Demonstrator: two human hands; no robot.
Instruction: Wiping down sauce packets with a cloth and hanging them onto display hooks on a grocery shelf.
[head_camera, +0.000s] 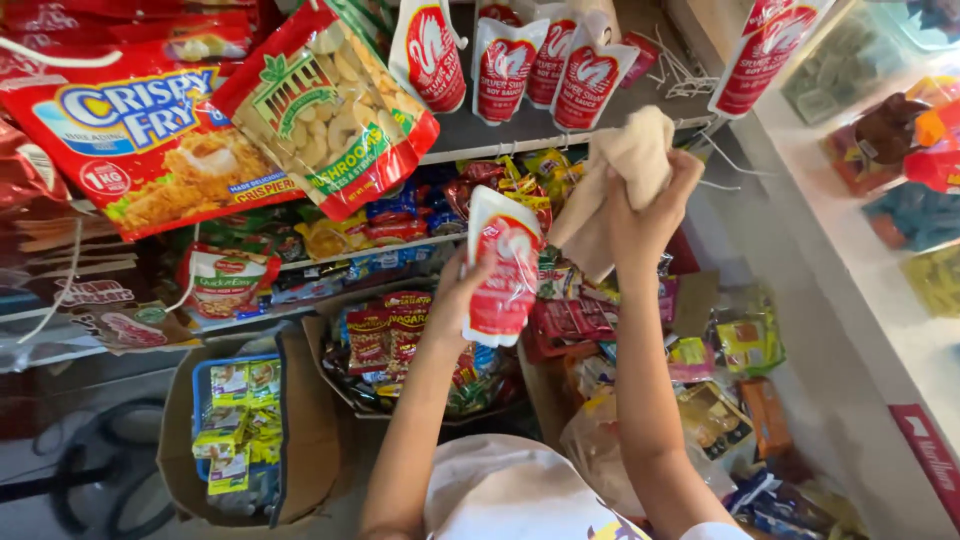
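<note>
My left hand (458, 298) grips a white and red sauce pouch (503, 262) from behind, holding it upright in front of the shelves. My right hand (648, 212) is raised beside it and clutches a beige cloth (622, 172) that hangs down against the pouch's upper right edge. Several more pouches of the same kind (545, 62) hang from hooks on the grey panel above.
Large red food packets (140, 140) and a mushroom bag (330, 105) hang at upper left. Shelves hold many small sachets (390, 222). Open cardboard boxes (310, 440) of packets sit on the floor. A white counter (880, 300) runs along the right.
</note>
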